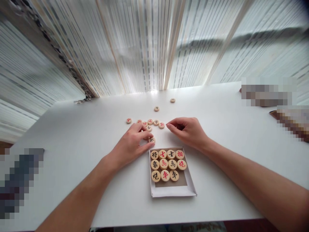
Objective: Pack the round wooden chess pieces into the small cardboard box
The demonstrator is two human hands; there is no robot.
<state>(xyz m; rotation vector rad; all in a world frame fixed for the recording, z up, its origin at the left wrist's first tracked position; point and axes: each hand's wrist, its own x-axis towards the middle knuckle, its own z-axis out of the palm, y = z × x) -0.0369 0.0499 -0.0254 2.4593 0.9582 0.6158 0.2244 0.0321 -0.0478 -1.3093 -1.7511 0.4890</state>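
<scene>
My left hand (pixel 131 139) has its thumb and a finger closed on a round wooden Chinese chess piece (pixel 151 140) with a black character, just beyond the box's far left corner. My right hand (pixel 187 130) rests on the table, its fingers curled together and no piece visible in them. Its fingertips are beside a red-marked piece (pixel 161 125). Between me and the loose pieces lies a shallow white box (pixel 173 192). Rows of pieces with red and black characters fill most of it, such as a red-marked one (pixel 165 175). A brown patch of its bottom shows at the near side.
More loose pieces lie in a rough line beyond my left hand, including a red one (pixel 128 120) at the left. Two others (pixel 156 109) sit farther back. Striped curtains (pixel 145 48) hang behind the white table (pixel 217 193). Blurred-out objects (pixel 267 93) stand at the right.
</scene>
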